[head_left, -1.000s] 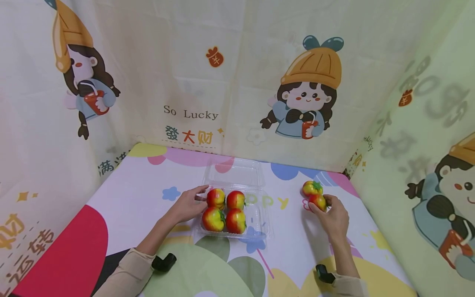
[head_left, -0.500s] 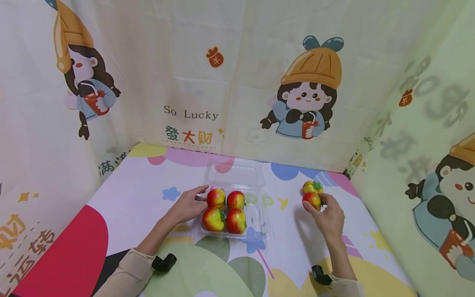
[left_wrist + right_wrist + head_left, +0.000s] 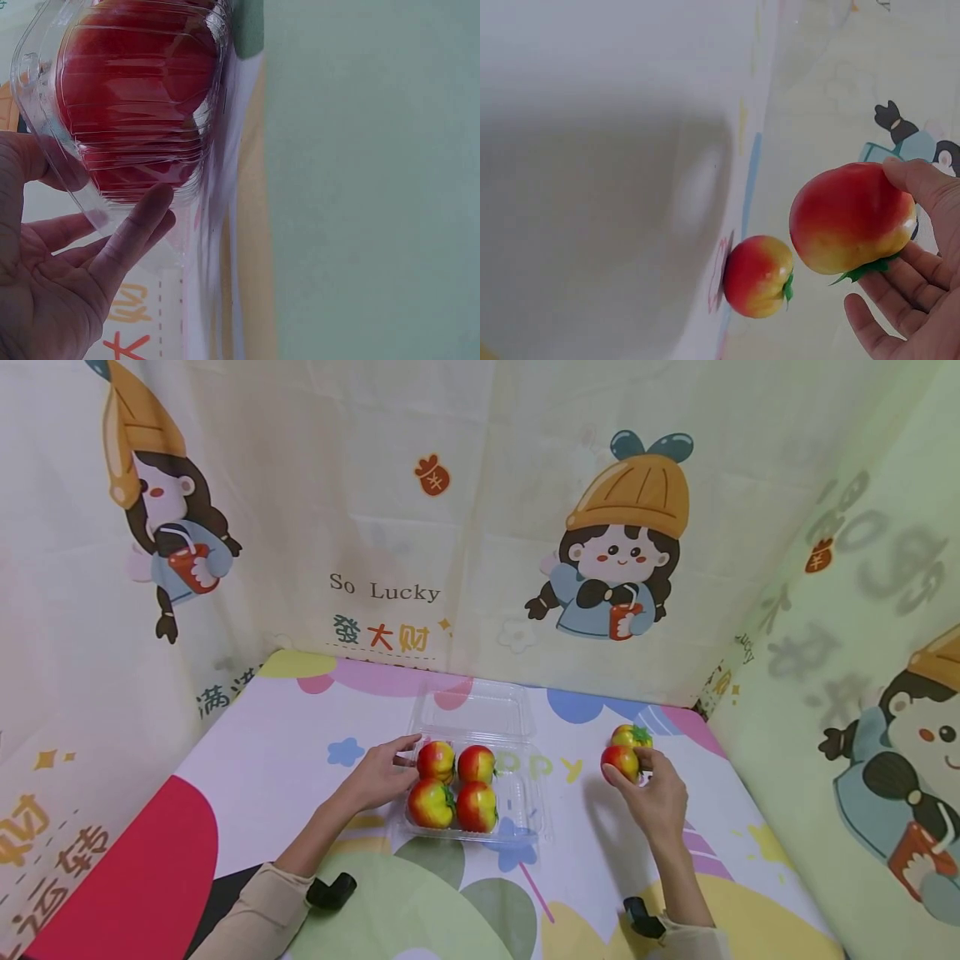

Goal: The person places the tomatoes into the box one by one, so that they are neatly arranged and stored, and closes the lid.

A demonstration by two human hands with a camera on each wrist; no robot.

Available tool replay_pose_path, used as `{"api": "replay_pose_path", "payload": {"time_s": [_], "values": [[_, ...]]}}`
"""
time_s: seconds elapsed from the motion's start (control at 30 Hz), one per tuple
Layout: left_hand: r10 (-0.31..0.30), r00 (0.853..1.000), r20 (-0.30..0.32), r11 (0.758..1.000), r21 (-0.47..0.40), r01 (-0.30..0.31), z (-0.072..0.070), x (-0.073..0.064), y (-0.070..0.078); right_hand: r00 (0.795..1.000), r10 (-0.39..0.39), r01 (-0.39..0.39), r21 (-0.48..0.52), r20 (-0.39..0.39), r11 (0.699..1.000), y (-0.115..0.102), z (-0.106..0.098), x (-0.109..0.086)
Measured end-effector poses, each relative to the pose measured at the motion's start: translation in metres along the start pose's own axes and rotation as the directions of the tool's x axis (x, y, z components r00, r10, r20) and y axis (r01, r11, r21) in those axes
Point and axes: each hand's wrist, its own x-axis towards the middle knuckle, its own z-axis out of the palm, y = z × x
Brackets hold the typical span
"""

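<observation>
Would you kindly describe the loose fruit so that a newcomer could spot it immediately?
On the patterned table, look right of the clear container with its four fruits, to the right hand. Just beyond the held fruit sits a red-and-yellow, green-leafed fruit. Unlike its neighbours, it is neither boxed nor held.

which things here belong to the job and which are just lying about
Likely in the job:
clear box, lid open
four fruits inside
left hand, touching the box
right hand
held fruit
loose fruit

Just around:
printed backdrop
patterned table surface
</observation>
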Motion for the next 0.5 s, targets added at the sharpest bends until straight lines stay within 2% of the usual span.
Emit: {"api": "replay_pose_path", "payload": {"time_s": [0.5], "values": [[-0.005,1.000,0.003,1.000,-0.007,0.005,-0.001,0.000,0.001,0.999,-0.050,0.050,0.035,-0.002,0.998,-0.014,0.004,-0.004]]}}
